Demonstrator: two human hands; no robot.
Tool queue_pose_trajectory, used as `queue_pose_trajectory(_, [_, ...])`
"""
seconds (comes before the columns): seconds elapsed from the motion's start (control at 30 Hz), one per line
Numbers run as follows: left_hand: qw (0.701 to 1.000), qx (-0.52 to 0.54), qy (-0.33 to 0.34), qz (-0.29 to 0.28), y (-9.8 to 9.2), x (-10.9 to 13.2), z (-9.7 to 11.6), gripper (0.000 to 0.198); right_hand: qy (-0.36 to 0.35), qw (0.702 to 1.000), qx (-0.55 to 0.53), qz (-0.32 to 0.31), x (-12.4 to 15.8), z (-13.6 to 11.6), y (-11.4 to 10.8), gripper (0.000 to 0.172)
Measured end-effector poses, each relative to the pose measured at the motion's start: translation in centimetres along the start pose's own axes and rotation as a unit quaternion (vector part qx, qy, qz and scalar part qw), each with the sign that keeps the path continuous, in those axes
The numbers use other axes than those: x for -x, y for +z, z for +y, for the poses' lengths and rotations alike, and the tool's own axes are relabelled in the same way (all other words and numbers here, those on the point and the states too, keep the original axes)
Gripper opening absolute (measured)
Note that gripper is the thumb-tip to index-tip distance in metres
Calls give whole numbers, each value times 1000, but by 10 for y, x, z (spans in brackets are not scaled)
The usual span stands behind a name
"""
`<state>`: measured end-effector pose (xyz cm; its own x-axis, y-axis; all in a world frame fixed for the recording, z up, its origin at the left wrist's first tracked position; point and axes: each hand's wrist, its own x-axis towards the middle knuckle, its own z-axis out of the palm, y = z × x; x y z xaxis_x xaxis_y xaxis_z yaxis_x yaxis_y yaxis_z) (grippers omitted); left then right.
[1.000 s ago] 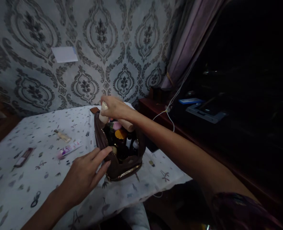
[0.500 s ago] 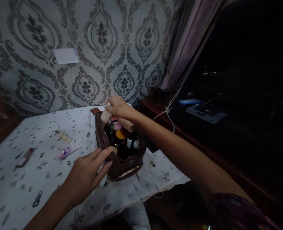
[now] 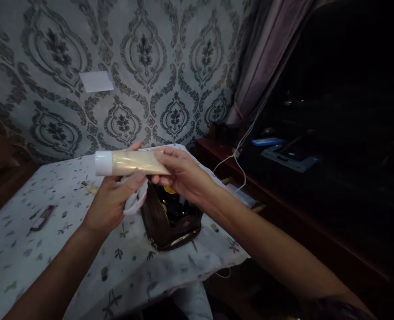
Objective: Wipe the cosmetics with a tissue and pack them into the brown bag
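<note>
A gold squeeze tube [image 3: 133,162] with a white cap lies level between my two hands, above the table, its cap to the left. My right hand [image 3: 185,173] grips its flat right end. My left hand [image 3: 112,198] has its thumb in front of the tube and fingers behind it, near the middle. A crumpled white piece [image 3: 135,202], perhaps a cloth or wipe, is also in my left hand, below the tube. Under my hands stands an open brown zip bag [image 3: 160,224]; dark bottles and an orange-lidded jar [image 3: 169,190] show inside, partly covered by my right hand.
A small slim dark-pink case [image 3: 42,218] lies on the patterned white tablecloth [image 3: 83,266] at the left. A beige item [image 3: 89,188] is partly hidden behind my left hand. A white cable [image 3: 240,146] hangs by the dark red furniture [image 3: 213,153] at the right.
My right hand has come up out of the bag toward me, and the gold tube is now in both hands. My left hand has left the bag's rim and holds a white crumpled piece.
</note>
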<state>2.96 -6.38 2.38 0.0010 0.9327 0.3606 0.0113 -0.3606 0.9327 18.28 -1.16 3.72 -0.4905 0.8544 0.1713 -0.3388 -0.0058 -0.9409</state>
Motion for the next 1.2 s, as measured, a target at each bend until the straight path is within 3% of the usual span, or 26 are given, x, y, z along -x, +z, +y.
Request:
queue_pose_trajectory(0.07, [994,106,-25,11,0,-5,3,64,17,999,28,-31,0,9,1,16])
queue_pose_trajectory(0.13, [996,82,-15,24,-4,-9,6,53,-31,990,137,-14,1,11,-2,25])
queue_pose_trajectory(0.23, [996,-85,20,22,-12,-15,10,37,-194,926,318,56,6,0,-6,50])
queue_pose_trajectory(0.3, [974,-218,55,-13,-14,-19,11,33,-263,886,380,45,9,-12,-5,58])
queue_pose_trajectory(0.4, [942,-321,77,-52,-12,-22,11,34,-296,855,425,-25,12,-25,1,43])
queue_pose_trajectory(0.5, [938,-330,84,-59,-9,-24,8,39,-318,827,462,-47,13,-33,3,26])
queue_pose_trajectory(0.63, [933,-343,69,-83,-14,-20,-3,54,-351,794,494,46,11,-40,-8,18])
queue_pose_trajectory(0.7, [916,-377,41,-127,-19,-14,-10,56,-367,782,493,103,5,-42,-18,19])
queue_pose_trajectory(0.83, [886,-418,8,-199,-28,0,-22,46,-364,764,521,111,-10,-38,-34,22])
queue_pose_trajectory(1.2, [897,-407,13,-173,-30,9,-38,42,-213,758,616,21,-57,3,-36,26])
